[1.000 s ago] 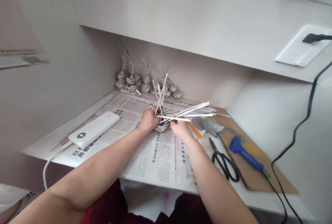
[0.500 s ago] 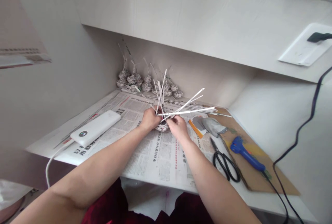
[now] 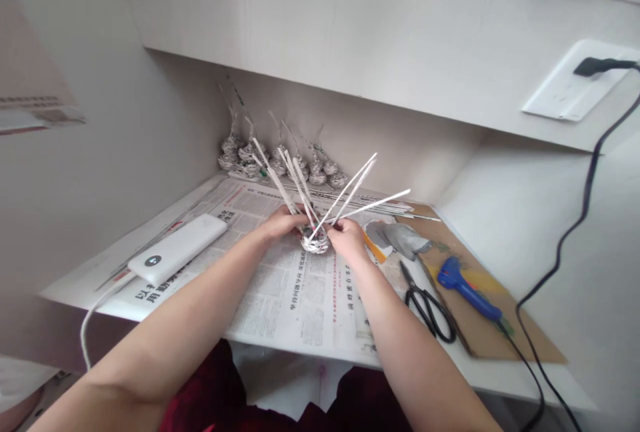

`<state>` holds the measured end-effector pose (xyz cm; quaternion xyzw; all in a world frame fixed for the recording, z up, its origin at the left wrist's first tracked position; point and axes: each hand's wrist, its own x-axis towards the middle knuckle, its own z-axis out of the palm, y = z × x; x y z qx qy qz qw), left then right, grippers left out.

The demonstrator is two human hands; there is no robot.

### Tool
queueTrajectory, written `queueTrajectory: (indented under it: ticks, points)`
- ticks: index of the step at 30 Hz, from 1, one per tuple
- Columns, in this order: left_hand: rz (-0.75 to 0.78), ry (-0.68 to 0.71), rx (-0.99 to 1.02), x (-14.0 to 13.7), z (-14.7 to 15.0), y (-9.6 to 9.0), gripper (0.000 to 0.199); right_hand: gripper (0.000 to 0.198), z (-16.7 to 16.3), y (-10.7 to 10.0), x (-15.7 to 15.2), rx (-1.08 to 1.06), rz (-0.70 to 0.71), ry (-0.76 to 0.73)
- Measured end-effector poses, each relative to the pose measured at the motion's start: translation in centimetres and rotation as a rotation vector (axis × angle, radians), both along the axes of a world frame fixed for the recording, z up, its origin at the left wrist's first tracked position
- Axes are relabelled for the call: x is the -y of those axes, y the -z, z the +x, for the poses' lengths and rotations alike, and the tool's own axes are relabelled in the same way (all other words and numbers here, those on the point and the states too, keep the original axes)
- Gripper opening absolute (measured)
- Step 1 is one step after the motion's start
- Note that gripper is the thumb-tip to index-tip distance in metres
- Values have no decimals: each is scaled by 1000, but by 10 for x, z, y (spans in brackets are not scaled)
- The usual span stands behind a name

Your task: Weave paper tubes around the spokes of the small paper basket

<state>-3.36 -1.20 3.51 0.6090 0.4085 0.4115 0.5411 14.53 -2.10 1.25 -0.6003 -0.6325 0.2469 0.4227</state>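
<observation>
A small round piece woven from rolled newspaper strips (image 3: 315,243) sits between my hands over the newspaper. Several white paper strips (image 3: 300,182) rise from it and fan out left and right. My left hand (image 3: 285,223) is closed at its left side, by the base of the left strips. On the right, my right hand (image 3: 347,239) pinches at the rim, where the right-hand strips start. The fingertips of both hands are partly hidden behind the weave and strips.
Several finished woven gourd shapes (image 3: 277,162) stand along the back wall, with loose paper strips (image 3: 370,202) before them. A white power bank (image 3: 177,249) lies left. At right are black scissors (image 3: 427,305), a grey cloth (image 3: 405,239) and a blue glue gun (image 3: 467,289) on cardboard (image 3: 520,342).
My hands have moved slightly apart, uncovering more of the woven piece. The left strips now lean further left, and the right strips have shifted and spread. The camera has turned a little.
</observation>
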Motion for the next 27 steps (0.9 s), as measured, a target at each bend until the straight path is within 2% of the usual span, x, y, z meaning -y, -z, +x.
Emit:
queueTrajectory:
  ticks: [4,7,11,18,27]
  points:
    - [-92,256,126,2,-14,-8,54,28,8,-2,-4,10,-21,30]
    - [-114,307,160,1,-18,-7,52,26,11,-5,-4,0,-22,46]
    - [-69,250,143,-2,-14,2,42,25,8,-8,-1,56,-33,41]
    - [65,165,-29,-5,-4,9,36,21,1,-11,4,131,5,1]
    - [205,-45,-193,-9,0,21,29,19,-5,-13,10,161,24,13]
